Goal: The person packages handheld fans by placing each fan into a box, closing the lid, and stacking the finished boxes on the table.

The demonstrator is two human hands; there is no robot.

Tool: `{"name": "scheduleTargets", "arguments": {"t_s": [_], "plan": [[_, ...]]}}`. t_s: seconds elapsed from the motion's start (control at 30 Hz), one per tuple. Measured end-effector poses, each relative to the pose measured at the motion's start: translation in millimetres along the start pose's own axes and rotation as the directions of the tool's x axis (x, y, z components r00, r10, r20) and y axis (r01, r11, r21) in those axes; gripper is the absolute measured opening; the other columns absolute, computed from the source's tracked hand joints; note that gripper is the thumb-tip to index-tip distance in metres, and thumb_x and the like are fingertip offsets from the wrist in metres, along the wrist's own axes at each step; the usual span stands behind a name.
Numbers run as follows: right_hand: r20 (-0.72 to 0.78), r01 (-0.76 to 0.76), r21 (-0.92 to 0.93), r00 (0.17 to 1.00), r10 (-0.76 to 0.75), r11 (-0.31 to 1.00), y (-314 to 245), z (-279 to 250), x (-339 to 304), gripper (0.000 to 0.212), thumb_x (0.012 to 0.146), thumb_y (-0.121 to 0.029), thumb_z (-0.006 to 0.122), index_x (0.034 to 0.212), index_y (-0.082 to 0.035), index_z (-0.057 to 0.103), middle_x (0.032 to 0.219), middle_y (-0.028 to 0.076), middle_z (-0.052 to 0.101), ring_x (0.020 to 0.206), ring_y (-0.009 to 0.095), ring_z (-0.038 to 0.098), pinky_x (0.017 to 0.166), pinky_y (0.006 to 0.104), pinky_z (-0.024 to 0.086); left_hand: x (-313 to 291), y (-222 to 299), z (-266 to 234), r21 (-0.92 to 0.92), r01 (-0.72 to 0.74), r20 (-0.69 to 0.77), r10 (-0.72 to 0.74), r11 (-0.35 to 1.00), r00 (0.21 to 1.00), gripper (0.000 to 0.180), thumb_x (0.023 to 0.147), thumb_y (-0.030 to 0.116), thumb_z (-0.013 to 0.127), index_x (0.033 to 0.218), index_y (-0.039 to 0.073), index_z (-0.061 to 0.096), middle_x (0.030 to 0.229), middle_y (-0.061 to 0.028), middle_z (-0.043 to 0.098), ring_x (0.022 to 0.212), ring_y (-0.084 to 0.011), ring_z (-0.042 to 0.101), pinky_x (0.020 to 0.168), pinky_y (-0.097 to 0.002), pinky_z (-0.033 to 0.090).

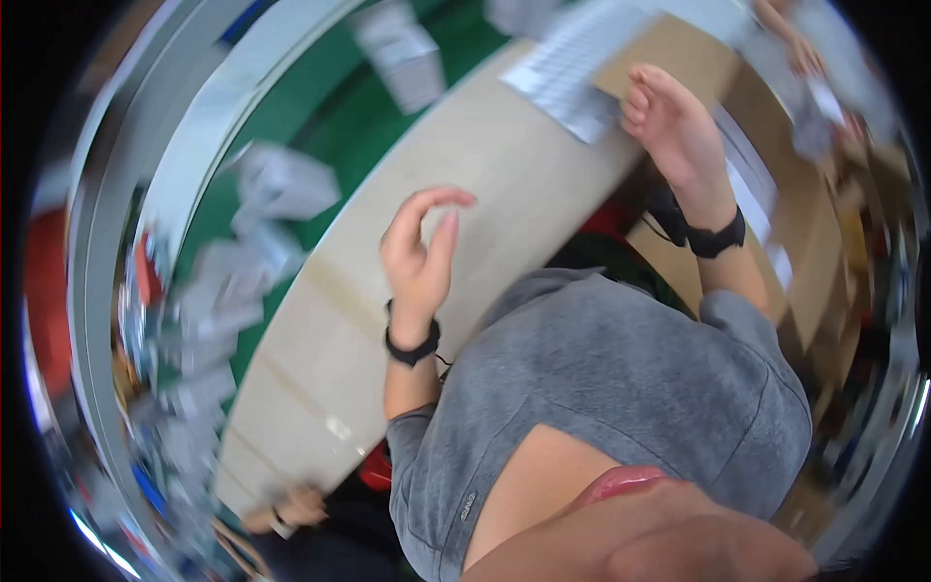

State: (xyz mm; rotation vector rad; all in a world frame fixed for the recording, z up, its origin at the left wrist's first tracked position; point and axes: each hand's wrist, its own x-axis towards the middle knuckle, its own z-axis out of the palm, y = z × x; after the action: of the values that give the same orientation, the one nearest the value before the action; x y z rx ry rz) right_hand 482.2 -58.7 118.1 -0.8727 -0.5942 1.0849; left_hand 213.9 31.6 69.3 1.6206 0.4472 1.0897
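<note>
Lying left to right were these: blurred white cartons (286,184) on a green surface (320,126); a long pale desk (529,184), crossed by tan bands toward its lower-left end; at the desk's upper end, a striped stack (572,73), flat, whitish-grey, light-banded; beside it, a cardboard panel (669,53), plain brown and flat.

Left hand (422,247): raised over the desk's middle, black band at the wrist, forefinger and thumb curved with a gap between them; grip released, nothing in it. Right hand (674,131): raised in front of the cardboard panel, black band at the wrist, fingers loosely curled; grip released, nothing seen in it; contact with the panel could not be told.

Desk: long axis from lower left to upper right. Striped stack: long axis on a similar slant, one short end toward the desk's middle. Cardboard panel: left edge along the same slant.
</note>
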Motion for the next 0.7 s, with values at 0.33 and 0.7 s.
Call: {"name": "scheduleTargets", "arguments": {"t_s": [0.33,0.7], "plan": [[-0.279,0.343,-0.581,0.768,-0.576,0.738,-200.2,-119.0,-199.0,0.016,0.087,-0.011,0.043,0.092,-0.002,0.055,0.085,0.011,0.056,0.078,0.020,0.053,0.070,0.0303,0.042,46.4,142.3,139.2,-0.222,-0.722,0.634,0.659,0.656,0.404,0.008,0.071,0.019,0.056,0.075,0.012,0.057,0.077,-0.0023,0.055,0.075,-0.0197,0.055,0.059,-0.0313,0.044],[-0.036,0.037,-0.881,0.989,0.145,-0.471,-56.0,-279.6,-54.9,0.054,0.086,-0.024,0.050,0.132,-0.002,0.031,0.130,0.021,0.038,0.121,0.033,0.036,0.098,0.0420,0.031,59.1,1.0,276.8,0.036,-0.470,0.915,0.161,0.882,0.371,0.024,0.078,0.019,0.059,0.098,0.007,0.058,0.077,-0.0081,0.056,0.077,-0.0255,0.055,0.070,-0.0354,0.043]]}}
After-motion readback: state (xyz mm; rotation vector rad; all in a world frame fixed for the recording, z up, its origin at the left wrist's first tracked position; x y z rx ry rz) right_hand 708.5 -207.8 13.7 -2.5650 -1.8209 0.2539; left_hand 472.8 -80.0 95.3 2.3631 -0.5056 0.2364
